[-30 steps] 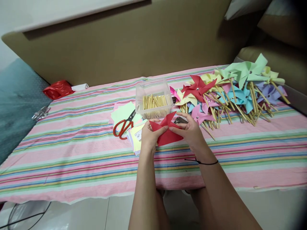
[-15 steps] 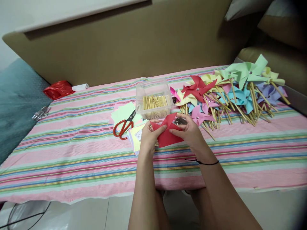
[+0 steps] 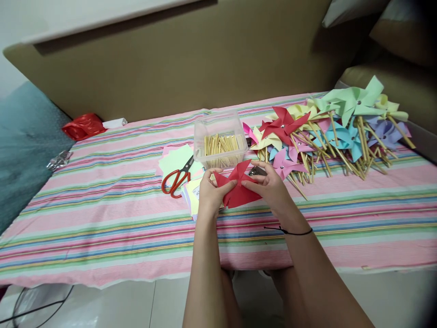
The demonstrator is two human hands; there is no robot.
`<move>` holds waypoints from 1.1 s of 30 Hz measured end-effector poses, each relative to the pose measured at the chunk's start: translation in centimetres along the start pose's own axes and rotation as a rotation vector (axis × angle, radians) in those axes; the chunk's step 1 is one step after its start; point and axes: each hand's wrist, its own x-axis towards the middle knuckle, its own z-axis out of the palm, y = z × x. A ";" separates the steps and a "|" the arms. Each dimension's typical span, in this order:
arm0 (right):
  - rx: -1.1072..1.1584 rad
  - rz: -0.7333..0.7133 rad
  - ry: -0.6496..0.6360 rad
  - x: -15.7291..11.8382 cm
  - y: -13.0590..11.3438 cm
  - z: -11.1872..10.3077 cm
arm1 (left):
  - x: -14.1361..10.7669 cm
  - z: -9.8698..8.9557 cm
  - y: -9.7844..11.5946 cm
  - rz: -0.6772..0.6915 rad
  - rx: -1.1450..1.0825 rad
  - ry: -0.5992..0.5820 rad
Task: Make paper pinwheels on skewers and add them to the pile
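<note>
Two hands (image 3: 274, 186): both pinching red paper (image 3: 241, 197);
Red paper: likely light, easily creased; grip folded centre;
Scissors (image 3: 185, 171): left of hands

Pale patch (image 3: 196, 192) on paper stack (image 3: 192, 207): dark marks, too small to read.
Other things on striped cloth (image 3: 136, 228): no legible lettering.

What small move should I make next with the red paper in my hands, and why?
Perhaps press the middle of the cut, folded red paper sheet together: your left hand and right hand both have thumbs near it, and I can't make out a fastener there, whereas the red paper pinwheel at right has a shiny round stud at its centre.
</note>
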 end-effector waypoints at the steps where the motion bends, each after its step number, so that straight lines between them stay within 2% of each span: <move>1: 0.003 0.003 0.002 0.0 0.0 0.0 | 0.0 0.0 0.0 -0.001 0.006 0.001; 7: 0.022 0.022 0.017 -0.2 -0.3 0.0 | -0.2 0.0 0.2 -0.022 -0.013 -0.023; 13: 0.026 0.023 0.044 -0.2 -0.2 0.0 | -0.3 0.1 0.4 -0.025 -0.005 0.009; 33: 0.022 0.042 0.069 -0.1 0.0 0.0 | 0.0 -0.1 -0.1 -0.007 -0.028 -0.050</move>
